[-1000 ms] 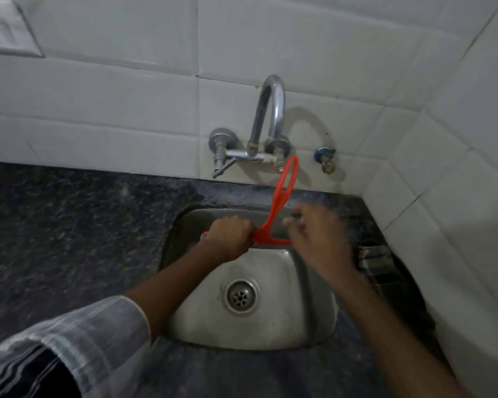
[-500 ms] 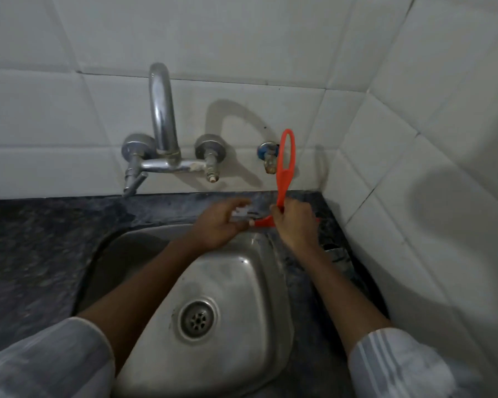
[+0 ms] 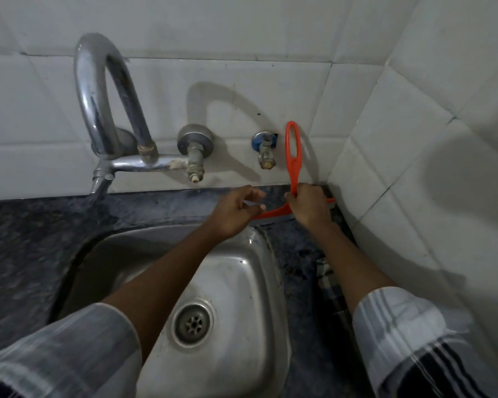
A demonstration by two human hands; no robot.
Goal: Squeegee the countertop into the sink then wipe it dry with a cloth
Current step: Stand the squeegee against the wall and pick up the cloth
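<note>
White-tiled corner, dark countertop (image 3: 26, 239); R hand (image 3: 308, 205) fingers grip orange squeegee (image 3: 293, 156), L hand (image 3: 236, 211) loose.

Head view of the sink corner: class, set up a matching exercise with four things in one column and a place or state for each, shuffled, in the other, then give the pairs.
Things:
1. squeegee
2. drain
3. left hand
4. blue valve

Places or states:
A. on the tiled wall, right of the tap
B. in the sink floor
C. gripped at the lower handle by the right hand
D. at the blade's left end, fingers loosely curled

Pairs: 1-C, 2-B, 3-D, 4-A
</note>
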